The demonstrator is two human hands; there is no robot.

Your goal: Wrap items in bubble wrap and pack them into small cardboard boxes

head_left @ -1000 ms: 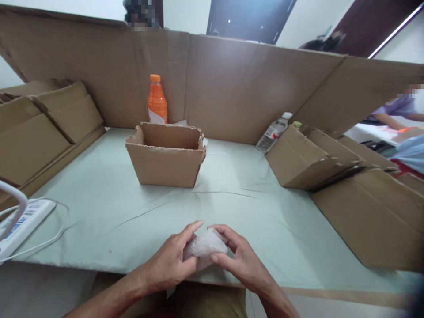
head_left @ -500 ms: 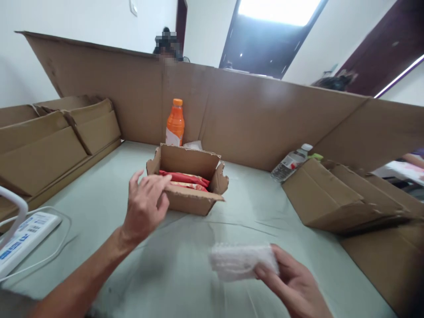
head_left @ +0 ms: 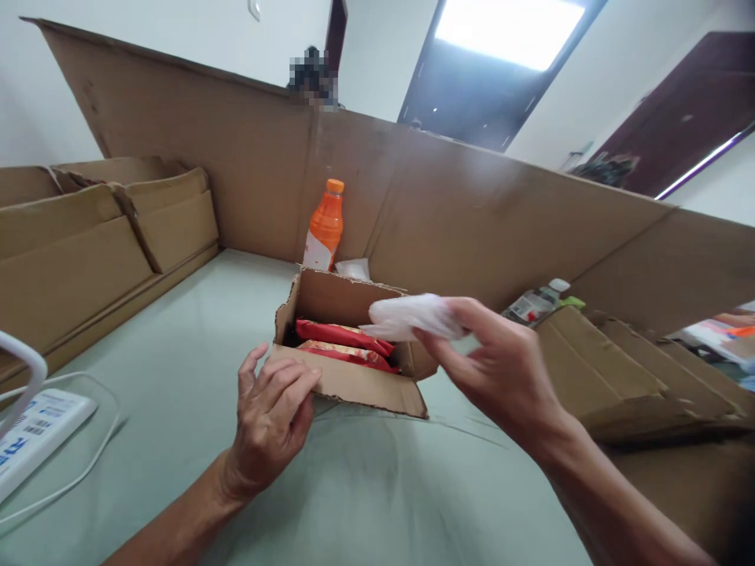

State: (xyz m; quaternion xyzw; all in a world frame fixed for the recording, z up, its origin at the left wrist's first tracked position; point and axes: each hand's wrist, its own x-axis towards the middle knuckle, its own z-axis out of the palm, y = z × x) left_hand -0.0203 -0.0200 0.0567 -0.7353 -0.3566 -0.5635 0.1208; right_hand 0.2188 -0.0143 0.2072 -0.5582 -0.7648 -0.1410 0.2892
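Head view shows your right hand (head_left: 501, 369) pinching a soft, light bag (head_left: 413, 316) by its end, just above the box (head_left: 354, 381), while your left hand (head_left: 271, 417), fingers loosely curled, rests against the box front.

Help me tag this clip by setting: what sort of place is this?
Probably a makeshift packing station indoors. Cardboard partitions fence a cloth-covered table, flattened boxes are stacked at the side, and the right hand holds a white packet over an open carton of red packets.
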